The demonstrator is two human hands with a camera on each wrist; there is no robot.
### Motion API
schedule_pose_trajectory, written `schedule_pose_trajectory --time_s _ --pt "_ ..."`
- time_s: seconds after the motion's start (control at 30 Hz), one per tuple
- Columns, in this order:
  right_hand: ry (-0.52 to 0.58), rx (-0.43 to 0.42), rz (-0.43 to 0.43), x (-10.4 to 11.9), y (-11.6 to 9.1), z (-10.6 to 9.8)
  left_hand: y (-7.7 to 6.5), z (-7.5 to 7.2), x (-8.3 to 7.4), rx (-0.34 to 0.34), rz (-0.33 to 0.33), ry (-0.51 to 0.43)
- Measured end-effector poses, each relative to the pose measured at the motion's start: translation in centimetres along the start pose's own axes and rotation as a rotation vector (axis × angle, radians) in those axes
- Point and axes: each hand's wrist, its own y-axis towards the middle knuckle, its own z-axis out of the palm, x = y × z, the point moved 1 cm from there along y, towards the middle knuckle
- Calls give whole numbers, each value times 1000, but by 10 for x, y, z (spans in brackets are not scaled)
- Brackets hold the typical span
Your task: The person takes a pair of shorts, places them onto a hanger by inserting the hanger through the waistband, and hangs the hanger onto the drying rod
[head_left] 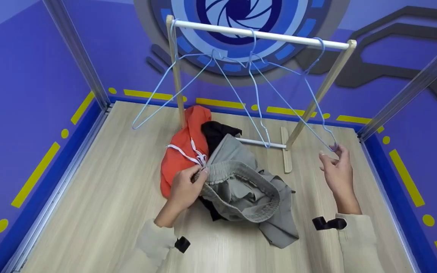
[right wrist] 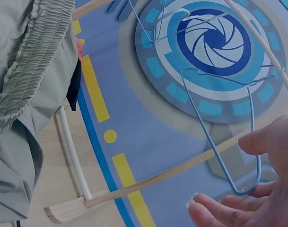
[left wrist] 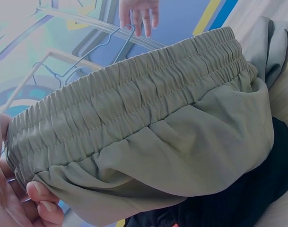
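Note:
My left hand [head_left: 186, 187] grips the gathered elastic waistband of grey-green pants [head_left: 220, 172], fingers and thumb on its left edge. The waistband gapes toward me, and the rest of the fabric lies bunched over other clothes. In the left wrist view, the waistband [left wrist: 129, 94] stretches across most of the picture. Out to the right, my right hand [head_left: 339, 174] is at the lower corner of a blue wire hanger [right wrist: 252, 118]. Its fingers touch the wire there, with thumb and fingers spread apart. That hanger hangs by its hook from the rack's rail [head_left: 222, 29].
Two more blue hangers hang on the rail, one in the middle and one at the left post [head_left: 172, 45]. Orange clothing [head_left: 180, 146] with white drawstrings and a black garment [head_left: 218, 132] lie beneath the pants. The rack's right foot [head_left: 286, 159] rests on the wooden tabletop [head_left: 101, 189].

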Motion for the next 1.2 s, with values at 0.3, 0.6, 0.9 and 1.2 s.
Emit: schedule_pose_trajectory --time_s 0.3,0.6,0.9,1.2 --pt "-4 4 -22 7 -3 2 1 0 -1 -10 2 14" --pt "-23 20 -37 12 -3 3 1 -1 -1 -18 6 15" --pt "14 26 -109 16 0 5 0 -1 -2 -20 15 10" --pt "5 42 -128 25 4 8 -1 -2 -3 -18 9 12"
